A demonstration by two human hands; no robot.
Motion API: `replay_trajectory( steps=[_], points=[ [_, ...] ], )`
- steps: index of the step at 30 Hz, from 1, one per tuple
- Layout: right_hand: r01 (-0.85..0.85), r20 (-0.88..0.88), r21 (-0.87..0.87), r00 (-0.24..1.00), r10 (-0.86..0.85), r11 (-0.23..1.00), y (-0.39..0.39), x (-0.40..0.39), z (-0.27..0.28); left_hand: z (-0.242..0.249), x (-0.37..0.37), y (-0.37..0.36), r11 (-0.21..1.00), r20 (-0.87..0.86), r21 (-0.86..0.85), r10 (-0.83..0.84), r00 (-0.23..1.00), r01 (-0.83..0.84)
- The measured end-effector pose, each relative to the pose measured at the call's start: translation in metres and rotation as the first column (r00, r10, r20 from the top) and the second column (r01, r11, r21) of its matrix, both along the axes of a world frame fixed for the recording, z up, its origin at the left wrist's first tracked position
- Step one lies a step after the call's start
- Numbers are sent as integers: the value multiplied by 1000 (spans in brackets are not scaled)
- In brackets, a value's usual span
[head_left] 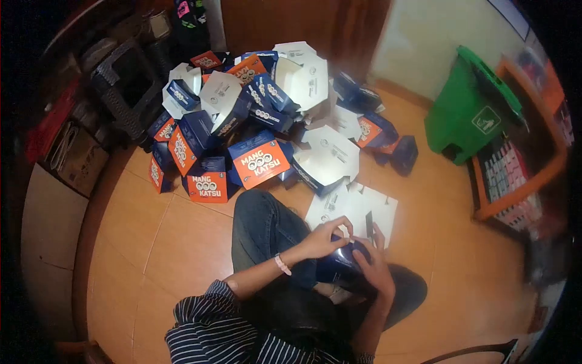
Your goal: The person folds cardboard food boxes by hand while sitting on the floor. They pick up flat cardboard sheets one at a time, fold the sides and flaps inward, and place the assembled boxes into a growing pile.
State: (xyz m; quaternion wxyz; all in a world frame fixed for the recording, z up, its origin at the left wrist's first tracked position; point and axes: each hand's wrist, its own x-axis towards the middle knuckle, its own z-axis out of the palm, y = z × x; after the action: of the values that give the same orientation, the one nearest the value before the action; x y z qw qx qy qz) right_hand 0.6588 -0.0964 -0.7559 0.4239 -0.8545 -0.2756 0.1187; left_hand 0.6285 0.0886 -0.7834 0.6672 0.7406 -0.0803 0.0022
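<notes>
In the head view, a dark blue food carton (335,267) sits over my lap between my hands. My left hand (321,241), with a pale band at its wrist, has its fingers bent and pinched at the carton's upper edge. Wrapped along the carton's right side is my right hand (377,271), its fingertips near those of the left. A small pale tab shows between the fingertips. Just beyond my hands, a white cardboard blank (384,205) lies on the floor, partly covered by them.
A heap of folded blue, orange and white cartons (260,161) rises ahead of my knees. To the right stand a green bin (451,115) and an orange-framed rack (515,197). A dark plastic stool (118,91) and a cabinet (51,221) are at the left.
</notes>
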Motion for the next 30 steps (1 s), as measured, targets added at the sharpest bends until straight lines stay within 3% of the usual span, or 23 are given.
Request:
replay_trajectory(
  steps=[2, 5, 6, 8, 14, 16, 17, 18, 19, 20, 21, 23, 24, 25, 26, 27, 28, 30],
  points=[
    [-74, -12, -39, 997, 73, 997, -5, 2, -5, 7, -4, -1, 996, -45, 85, 0, 999, 4],
    [39, -65, 161, 997, -29, 986, -5, 0, -8, 8, -5, -3, 998, 27, 60, -14, 1000, 12],
    [23, -56, 166, 998, -14, 986, -4, -2, -6, 2, -4, -5, 1000, 55, 15, 9, 998, -10],
    [120, -18, 86, 993, -119, 989, 0, -11, -4, 8, -6, -7, 986, 103, 150, 60, 993, -75],
    [120, -138, 81, 985, -108, 989, -4, -8, -14, 4, -8, -7, 974, 154, 193, 88, 984, -118],
    [374, -206, 218, 921, -332, 902, -11, -8, -15, 0, -4, -8, 723, 482, 289, 457, 748, -628],
    [372, -95, 315, 928, -361, 873, -12, -9, -17, -7, -3, -5, 768, 342, 320, 453, 823, -555],
    [376, -90, 307, 926, -366, 875, -14, -10, -17, -13, -2, -6, 774, 339, 311, 452, 825, -552],
    [381, 7, 295, 916, -401, 876, -12, -12, -12, -11, -3, -4, 944, 137, -74, 329, 934, -322],
    [392, 105, 289, 894, -436, 874, -10, -12, -8, 2, -5, 1, 872, 14, -483, 102, 995, -83],
    [415, 106, 283, 883, -458, 865, -9, -9, -7, 15, -10, 4, 803, -76, -574, 142, 987, -160],
    [496, 51, 381, 832, -553, 781, -6, -2, -8, 7, -6, -4, 691, 69, -715, 222, 973, -107],
    [444, 178, 363, 830, -529, 819, 1, -2, -1, 12, -7, -7, 663, 108, -745, 232, 967, -76],
    [413, 113, 429, 858, -501, 803, 12, -9, 11, 22, -6, -11, 659, 111, -749, 218, 970, -62],
    [380, 48, 496, 886, -462, 781, 19, -15, 20, 35, -8, -13, 912, 320, -355, 325, 890, -206],
    [310, 196, 478, 875, -443, 822, 17, -13, 17, 47, -10, -14, 906, 542, 90, 304, 784, -413],
    [316, 194, 472, 873, -447, 823, 16, -14, 18, 57, -13, -13, 909, 537, 88, 302, 788, -408],
    [305, 87, 604, 893, -441, 736, 16, -13, 20, 73, -13, -6, 854, 615, 405, 10, 788, -327]
  ],
)
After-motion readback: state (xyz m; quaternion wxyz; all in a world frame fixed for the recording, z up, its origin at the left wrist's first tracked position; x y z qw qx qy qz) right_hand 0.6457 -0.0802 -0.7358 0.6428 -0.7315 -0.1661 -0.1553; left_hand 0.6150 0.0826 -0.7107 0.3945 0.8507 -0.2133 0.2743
